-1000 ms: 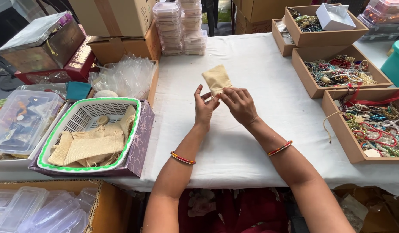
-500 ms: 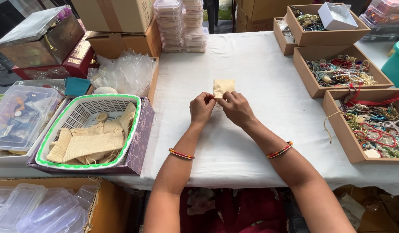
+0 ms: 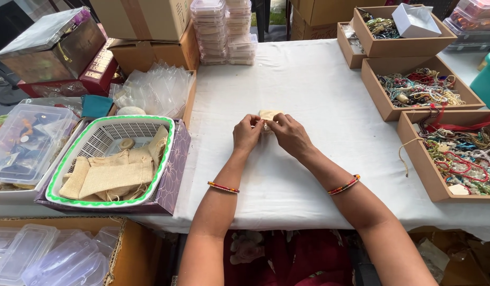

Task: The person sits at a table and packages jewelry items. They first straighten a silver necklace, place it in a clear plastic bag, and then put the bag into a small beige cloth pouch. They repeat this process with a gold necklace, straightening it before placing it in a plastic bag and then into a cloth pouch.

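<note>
- Small beige cloth pouch [image 3: 268, 115] at table centre, mostly hidden behind fingers; looks light, soft, floppy, w/ a coarse weave – prob. best gripped at the mouth edge.
- Left hand [image 3: 247, 133] & right hand [image 3: 291, 134] close together, fingertips pinching pouch's near edge.
- White tablecloth [image 3: 308, 79] under it, smooth.
- Green-rimmed white basket [image 3: 104, 140] to the left w/ more jute pouches [image 3: 110, 177].
- Cardboard trays of beads [image 3: 420, 89] to the right.
</note>
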